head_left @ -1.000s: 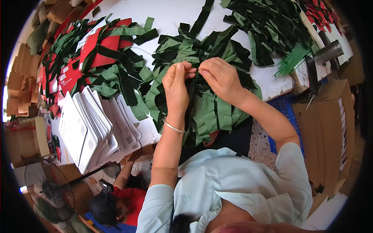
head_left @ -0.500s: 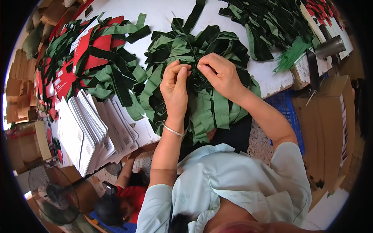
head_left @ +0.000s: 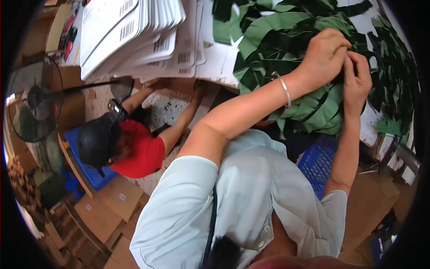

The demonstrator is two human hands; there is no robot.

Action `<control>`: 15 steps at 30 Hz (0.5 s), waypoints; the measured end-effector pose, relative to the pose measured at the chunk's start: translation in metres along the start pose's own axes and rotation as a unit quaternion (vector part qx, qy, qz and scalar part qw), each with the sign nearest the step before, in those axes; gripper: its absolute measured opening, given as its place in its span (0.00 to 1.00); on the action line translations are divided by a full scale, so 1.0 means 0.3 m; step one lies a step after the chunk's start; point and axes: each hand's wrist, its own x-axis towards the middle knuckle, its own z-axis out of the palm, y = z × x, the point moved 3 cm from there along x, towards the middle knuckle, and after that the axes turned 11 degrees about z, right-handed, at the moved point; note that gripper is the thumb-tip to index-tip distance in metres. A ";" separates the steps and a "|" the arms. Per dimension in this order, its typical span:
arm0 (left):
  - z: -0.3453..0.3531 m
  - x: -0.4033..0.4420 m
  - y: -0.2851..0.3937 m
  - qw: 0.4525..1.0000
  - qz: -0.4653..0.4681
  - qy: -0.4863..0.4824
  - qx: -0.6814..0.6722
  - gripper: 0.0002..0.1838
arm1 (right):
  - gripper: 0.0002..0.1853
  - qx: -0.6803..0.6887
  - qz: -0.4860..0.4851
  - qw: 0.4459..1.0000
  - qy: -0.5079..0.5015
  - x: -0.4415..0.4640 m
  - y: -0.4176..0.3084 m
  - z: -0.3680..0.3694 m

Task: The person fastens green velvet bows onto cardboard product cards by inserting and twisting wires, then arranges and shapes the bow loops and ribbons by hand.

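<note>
Green velvet ribbons [head_left: 273, 29] lie in a big loose heap at the table's front edge. Over the right part of this heap my left hand [head_left: 326, 56], with a silver bangle on its wrist, is closed with its fingertips pinched. My right hand [head_left: 357, 83] is closed too, its thumb and forefinger together just beside the left fingertips. Whatever the fingers hold is too small and hidden to make out. Both hands are above the ribbons and nearly touch each other.
White cards with barcodes [head_left: 107, 36] stand stacked left of the ribbons. Below the table edge a person in a red shirt [head_left: 143, 150] reaches under it. A fan [head_left: 36, 96], cardboard [head_left: 101, 208] and a blue crate [head_left: 318, 157] are around. More dark ribbons [head_left: 392, 67] lie far right.
The view has swung left, so the ribbons, cards and both hands appear farther right and higher. The hands have come closer together at the fingertips. More of the person in red shows.
</note>
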 end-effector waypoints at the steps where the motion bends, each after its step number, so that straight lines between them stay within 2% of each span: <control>1: 0.001 -0.005 -0.001 1.000 0.020 0.006 -0.002 0.07 | 0.04 0.008 0.013 1.000 -0.009 -0.001 0.011 -0.002; 4: 0.024 -0.014 -0.004 0.998 0.054 0.026 0.013 0.05 | 0.06 0.038 0.036 0.998 -0.034 -0.006 0.041 -0.020; 6: 0.020 -0.008 0.010 0.997 0.065 0.032 0.004 0.04 | 0.07 0.122 0.125 0.983 -0.055 -0.005 0.075 -0.047; 7: 0.018 -0.005 0.014 0.997 0.069 0.025 0.002 0.04 | 0.12 0.149 0.137 0.979 -0.034 -0.005 0.059 -0.053; 9: 0.014 0.001 0.015 0.996 0.092 0.008 0.010 0.04 | 0.19 0.156 0.092 0.983 -0.014 0.003 -0.002 -0.062; 13: 0.020 0.000 0.021 0.997 0.073 0.028 0.003 0.04 | 0.15 0.158 0.095 0.983 -0.013 0.021 -0.036 -0.065; 15: 0.014 0.002 0.005 0.997 0.079 0.027 -0.006 0.05 | 0.16 0.214 0.112 0.970 -0.031 0.021 -0.033 -0.068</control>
